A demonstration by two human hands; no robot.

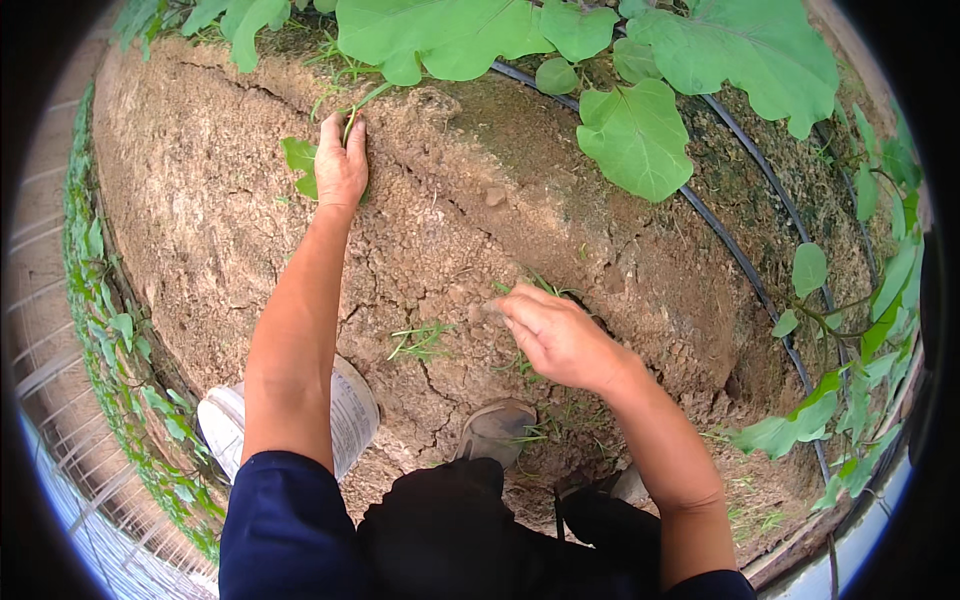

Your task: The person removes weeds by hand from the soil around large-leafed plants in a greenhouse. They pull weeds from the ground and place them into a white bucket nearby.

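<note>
My left hand (343, 160) reaches far out over the cracked soil (420, 225), its fingers around a green plant stem (350, 124). Green leaves (301, 159) stick out beside that hand, and a small patch of red or orange shows at its fingertips. My right hand (551, 330) is low over the soil nearer my feet, with its fingers bent together. Something small and greyish is at its fingertips, too indistinct to name. Thin blades of grass (551, 285) lie just behind the right hand. A loose tuft of grass (422, 341) rests on the soil between my arms.
A white plastic bucket (352, 409) bearing writing stands beside my left arm. My shoe (499, 431) is on the soil. Broad-leaved plants (637, 139) overhang the far side, and black irrigation hoses (731, 240) curve down the right. Low green plants (124, 330) line the left.
</note>
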